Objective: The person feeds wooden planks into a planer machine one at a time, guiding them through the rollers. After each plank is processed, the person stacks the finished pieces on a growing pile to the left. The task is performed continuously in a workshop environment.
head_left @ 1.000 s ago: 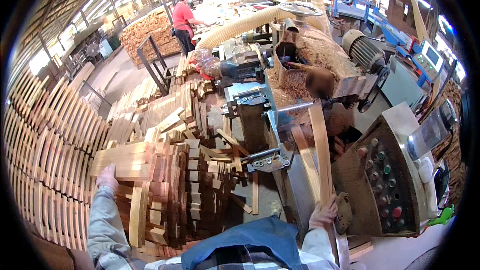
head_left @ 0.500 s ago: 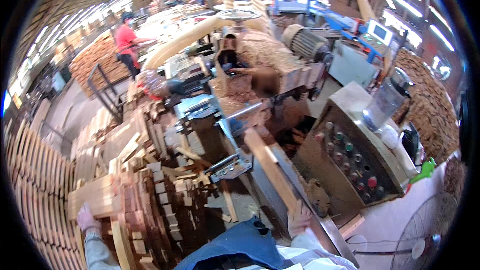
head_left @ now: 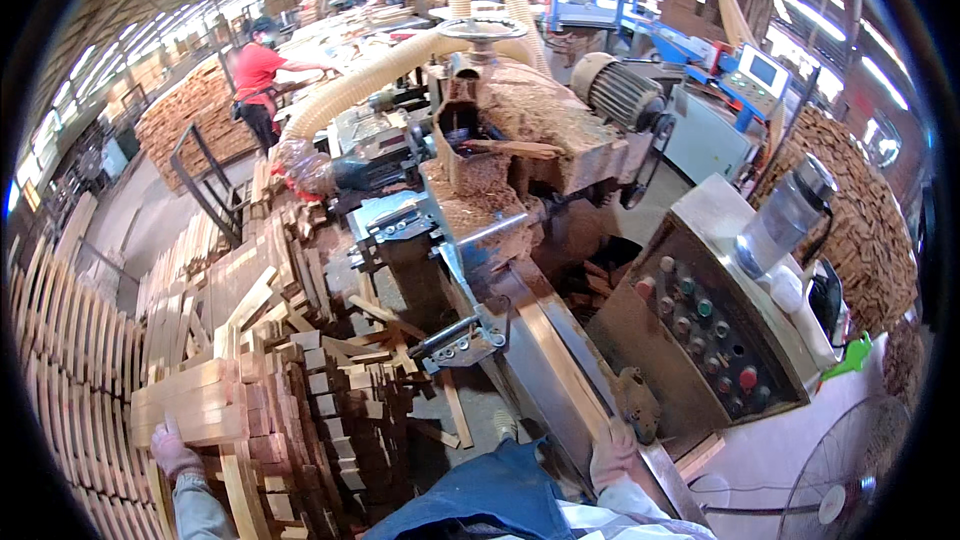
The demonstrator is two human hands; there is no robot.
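Note:
My right hand (head_left: pixel 612 452) is closed on the near end of a long wooden strip (head_left: pixel 562 358). That strip lies lengthwise in the metal feed channel (head_left: pixel 520 372) of a woodworking machine, its far end pointing at the sawdust-covered housing (head_left: pixel 545 115). At the lower left, my left hand (head_left: pixel 175 448) rests against the near end of a pale board (head_left: pixel 190 400) on top of a wood stack. Its fingers look stretched out along the board. Two metal brackets (head_left: pixel 465 340) flank the channel's left side.
Right of the channel stands a control box (head_left: pixel 715 310) with several buttons and a clear bottle (head_left: pixel 785 220) on top. A fan (head_left: pixel 840 485) is at the lower right. Stacked slats (head_left: pixel 75 380) line the left. Farther back, a person in red (head_left: pixel 258 80) stands at a table.
The wooden strip has gone from raised and angled to lying down in the channel. My right hand has shifted slightly right and nearer to me. My left hand stays at the board.

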